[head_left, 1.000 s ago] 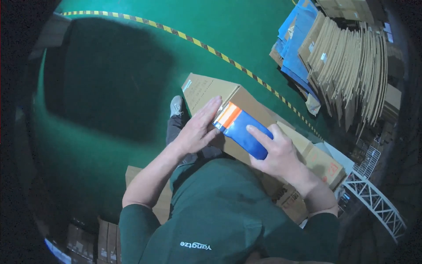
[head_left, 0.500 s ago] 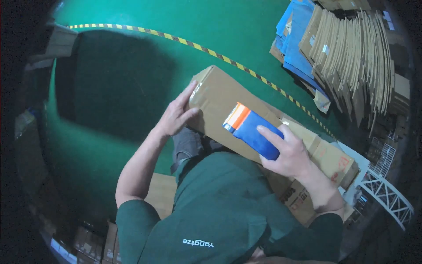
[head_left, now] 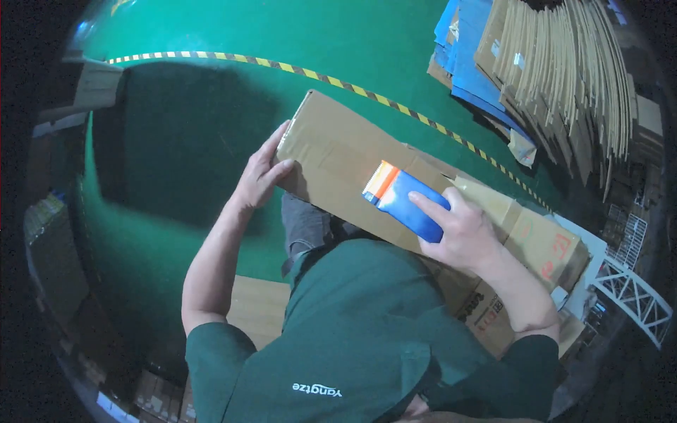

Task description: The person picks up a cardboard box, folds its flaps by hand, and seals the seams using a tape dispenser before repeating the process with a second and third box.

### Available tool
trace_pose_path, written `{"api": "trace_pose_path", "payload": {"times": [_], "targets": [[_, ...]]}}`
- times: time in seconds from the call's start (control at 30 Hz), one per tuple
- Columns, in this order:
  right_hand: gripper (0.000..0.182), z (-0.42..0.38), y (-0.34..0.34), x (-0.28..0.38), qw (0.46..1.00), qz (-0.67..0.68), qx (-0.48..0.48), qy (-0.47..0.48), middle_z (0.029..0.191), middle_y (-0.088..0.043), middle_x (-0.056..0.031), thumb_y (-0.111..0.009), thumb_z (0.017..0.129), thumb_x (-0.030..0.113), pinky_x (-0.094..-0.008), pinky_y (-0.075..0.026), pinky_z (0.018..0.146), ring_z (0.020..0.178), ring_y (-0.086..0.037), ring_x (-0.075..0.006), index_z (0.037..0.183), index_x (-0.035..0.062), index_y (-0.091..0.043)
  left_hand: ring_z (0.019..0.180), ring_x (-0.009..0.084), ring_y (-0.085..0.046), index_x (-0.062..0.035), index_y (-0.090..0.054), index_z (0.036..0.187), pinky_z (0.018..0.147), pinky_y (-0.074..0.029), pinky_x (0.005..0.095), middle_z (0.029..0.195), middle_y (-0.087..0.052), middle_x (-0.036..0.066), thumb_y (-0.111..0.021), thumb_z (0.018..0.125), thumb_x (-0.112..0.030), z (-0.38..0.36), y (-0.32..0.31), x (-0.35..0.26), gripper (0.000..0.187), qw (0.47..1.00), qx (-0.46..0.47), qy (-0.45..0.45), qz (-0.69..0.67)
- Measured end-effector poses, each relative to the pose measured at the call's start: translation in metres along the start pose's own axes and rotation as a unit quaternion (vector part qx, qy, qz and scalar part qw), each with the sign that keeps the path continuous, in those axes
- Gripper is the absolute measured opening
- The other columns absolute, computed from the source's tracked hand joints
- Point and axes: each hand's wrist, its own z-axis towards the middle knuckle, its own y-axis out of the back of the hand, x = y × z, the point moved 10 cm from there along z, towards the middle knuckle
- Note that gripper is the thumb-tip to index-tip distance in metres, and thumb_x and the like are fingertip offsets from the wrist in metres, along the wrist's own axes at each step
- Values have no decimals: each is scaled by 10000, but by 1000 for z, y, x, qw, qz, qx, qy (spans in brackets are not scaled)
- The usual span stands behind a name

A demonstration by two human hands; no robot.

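My left hand grips the left end of a long brown cardboard box, thumb on its top face and fingers along the end edge. In my right hand is a blue hand-held tape dispenser with an orange band and a pale toothed edge pointing left. My index finger stretches along its blue body. The dispenser overlaps the middle of the box's top face in this view. Clear tape glints along the box's left end.
Another carton with red print lies right of the box, beside a white metal frame. Flattened cardboard sheets and blue sheets are stacked at upper right. Yellow-black tape crosses the green floor.
My left hand and the box's left end have shifted left and slightly up in view. The tape dispenser stays in my right hand, nearly in the same place.
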Motion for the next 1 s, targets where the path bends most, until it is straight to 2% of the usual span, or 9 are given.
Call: {"api": "trace_pose_path", "payload": {"times": [0.23,0.37,0.43,0.53,0.63,0.7,0.83,0.93,1.0], "targets": [[628,17,5,12,998,-31,47,-14,954,-514,-188,-710,753,326,-442,-537,678,784,-600,-366,1335,180,-526,1399,282,-341,-116,-313,1503,1145,-274,469,1536,-336,132,-481,939,-561,0,3,-7,738,1000,4,1,6],[654,16,1,11,995,-55,80,-37,1027,-542,-185,-719,793,419,-426,-563,707,866,-630,-350,1365,196,-494,1385,337,-337,-68,-266,1499,1135,-281,458,1514,-336,187,-545,930,-523,11,0,-45,781,984,16,0,179],[663,13,-8,11,990,-68,110,-48,1097,-563,-180,-702,828,476,-411,-578,756,953,-645,-326,1383,196,-469,1413,394,-265,9,-191,1501,1159,-242,468,1525,-266,260,-595,902,-508,22,-10,-76,888,956,-28,-17,292],[579,11,11,16,999,-34,-18,-9,922,-532,-164,-686,758,347,-464,-546,599,688,-614,-359,1305,201,-564,1340,305,-363,-95,-389,1404,1071,-295,533,1414,-420,139,-637,842,-484,52,-55,-134,727,866,-119,-153,462],[647,9,-6,10,993,-22,102,-52,1186,-555,-216,-668,858,451,-413,-574,795,992,-645,-346,1408,192,-446,1415,345,-288,-140,-378,1466,1126,-222,564,1519,-353,125,-348,936,-643,71,-85,-111,731,785,-48,-168,594],[651,8,-10,6,993,-24,102,-49,1149,-534,-207,-644,863,463,-436,-574,768,936,-647,-357,1421,203,-433,1341,369,-381,-174,-483,1361,1007,-326,536,1446,-445,127,-373,915,-630,71,-68,-110,647,767,-55,-193,610],[655,6,-16,4,992,0,121,-47,1186,-518,-184,-611,883,501,-435,-572,794,999,-629,-334,1440,223,-408,1281,378,-438,-171,-442,1406,976,-400,491,1392,-479,141,-427,938,-515,74,-15,-90,581,748,-90,-122,646],[610,7,-9,5,998,-5,59,-15,1057,-532,-190,-588,873,450,-448,-564,732,866,-646,-344,1408,195,-446,1245,288,-502,-143,-477,1379,992,-413,434,1343,-549,113,-498,931,-411,75,-16,-96,522,798,-128,-133,573],[590,7,-9,5,998,5,62,-7,1035,-548,-187,-593,867,442,-439,-560,698,840,-651,-345,1390,199,-469,1252,314,-445,-127,-405,1432,989,-371,475,1349,-485,164,-506,877,-422,66,-25,-109,636,809,-191,-116,544]]}}
